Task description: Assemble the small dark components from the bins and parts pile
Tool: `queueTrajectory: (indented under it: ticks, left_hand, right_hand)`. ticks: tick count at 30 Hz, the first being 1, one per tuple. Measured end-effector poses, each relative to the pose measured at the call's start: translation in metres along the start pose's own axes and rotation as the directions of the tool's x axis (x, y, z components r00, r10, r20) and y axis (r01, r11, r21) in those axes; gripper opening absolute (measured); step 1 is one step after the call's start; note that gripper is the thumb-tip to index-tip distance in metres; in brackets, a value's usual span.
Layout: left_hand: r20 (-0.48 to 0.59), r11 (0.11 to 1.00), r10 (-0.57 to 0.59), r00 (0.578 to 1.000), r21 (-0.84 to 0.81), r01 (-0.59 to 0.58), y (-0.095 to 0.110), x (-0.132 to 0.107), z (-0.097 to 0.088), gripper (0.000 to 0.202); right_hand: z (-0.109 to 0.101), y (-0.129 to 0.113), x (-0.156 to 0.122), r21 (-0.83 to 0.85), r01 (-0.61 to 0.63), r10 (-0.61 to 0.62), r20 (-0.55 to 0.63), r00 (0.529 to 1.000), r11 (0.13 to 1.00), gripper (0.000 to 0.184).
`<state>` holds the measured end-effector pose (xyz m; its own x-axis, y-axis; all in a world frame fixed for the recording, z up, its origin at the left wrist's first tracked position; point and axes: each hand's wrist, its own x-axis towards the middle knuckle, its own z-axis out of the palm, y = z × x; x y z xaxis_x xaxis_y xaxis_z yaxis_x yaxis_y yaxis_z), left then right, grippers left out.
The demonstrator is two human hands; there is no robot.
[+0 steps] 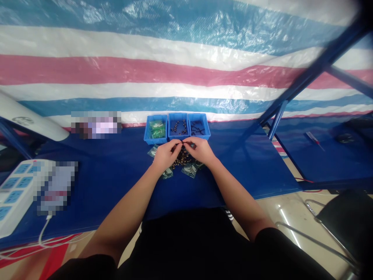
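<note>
My left hand and my right hand meet fingertip to fingertip over a pile of small brass-and-dark metal parts. Both are closed in a pinch around something small and dark, too tiny to name. Small clear packets lie around the pile, partly under my hands. Just beyond stand three blue bins side by side. Green-looking packets fill the left bin, several brassy parts sit in the middle bin, and dark thin pieces lie in the right bin.
On the left of the blue table lie a white power strip and a blurred-out flat object with a white cable. Blue metal frame bars rise at right. A screwdriver lies on the neighbouring table; a black chair stands below.
</note>
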<state>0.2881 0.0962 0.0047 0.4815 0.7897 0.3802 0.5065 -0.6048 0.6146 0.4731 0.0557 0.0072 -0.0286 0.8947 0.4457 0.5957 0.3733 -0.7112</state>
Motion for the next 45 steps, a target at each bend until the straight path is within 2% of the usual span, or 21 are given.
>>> queueTrajectory:
  ticks: [9, 15, 21, 36, 45]
  left_hand:
    - [0.002, 1.0, 0.021, 1.0, 0.011, -0.021, 0.0029, 0.0003, -0.0031, 0.031]
    - [0.007, 1.0, 0.0, 1.0, 0.012, 0.0, 0.0021, -0.0005, -0.0025, 0.03]
    - [-0.033, 0.999, -0.04, 0.999, -0.024, 0.04, 0.0006, -0.0013, 0.0003, 0.031]
    - [-0.026, 1.0, 0.015, 1.0, 0.01, -0.015, 0.0006, 0.0, 0.0, 0.03]
    - [-0.036, 0.999, -0.04, 0.999, -0.016, 0.039, -0.001, -0.0002, 0.0012, 0.032]
  right_hand:
    - [0.0016, 0.0015, -0.0005, 0.005, 0.044, -0.044, -0.013, 0.999, 0.999, 0.02]
    - [0.0015, 0.0023, -0.0004, -0.01, 0.042, -0.042, -0.001, 0.999, 0.999, 0.02]
    - [-0.0004, 0.0013, 0.0005, -0.022, 0.037, -0.037, 0.006, 0.999, 0.999, 0.02]
    - [0.001, 0.0013, 0.0001, 0.007, 0.018, -0.018, 0.006, 1.0, 1.0, 0.022]
    - [-0.0013, 0.0015, 0.0007, -0.043, 0.03, -0.028, 0.05, 0.998, 0.999, 0.021]
